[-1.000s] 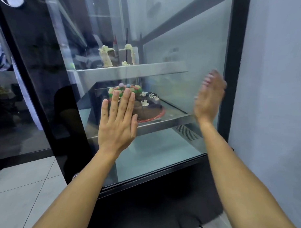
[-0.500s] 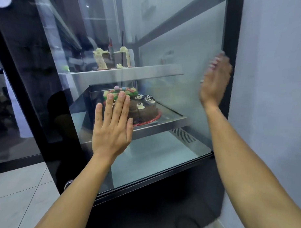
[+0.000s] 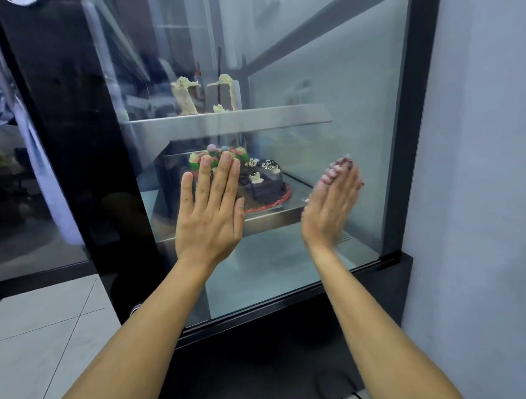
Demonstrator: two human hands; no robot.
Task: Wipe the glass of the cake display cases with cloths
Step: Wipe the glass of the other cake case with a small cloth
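pressing flat on the hazy, reflective glass (image 3: pixel 327 107): left hand (image 3: pixel 210 216).

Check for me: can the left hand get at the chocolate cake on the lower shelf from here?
Probably not: the left hand lies flat on the glass, which stands between it and the chocolate cake.

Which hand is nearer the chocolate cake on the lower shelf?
Left. The left hand lies flat in front of the chocolate cake, overlapping its left part; the right hand is off to the cake's right, apart from it.
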